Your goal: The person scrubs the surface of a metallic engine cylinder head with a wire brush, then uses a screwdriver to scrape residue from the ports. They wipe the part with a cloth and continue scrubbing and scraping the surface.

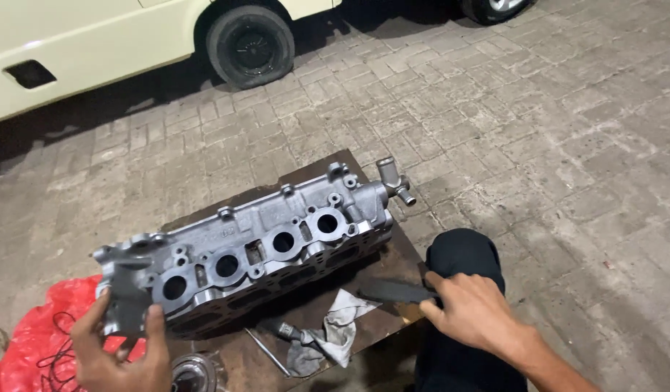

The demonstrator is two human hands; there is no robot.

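A grey metal cylinder head (255, 247) with a row of round ports lies tilted on a brown board (393, 268) on the paved ground. My left hand (121, 348) grips its near left end, thumb and fingers wrapped around the end casting. My right hand (473, 312) hovers over my knee (462, 254) in dark trousers and holds a flat dark tool (397, 292) that points left toward the head's lower edge.
A dirty white rag (335, 330) and a thin metal tool (270, 352) lie on the board below the head. Red plastic sheet (30, 341) at the lower left. A round metal part (193, 372) sits at the bottom. A cream vehicle's wheel (250, 45) stands behind.
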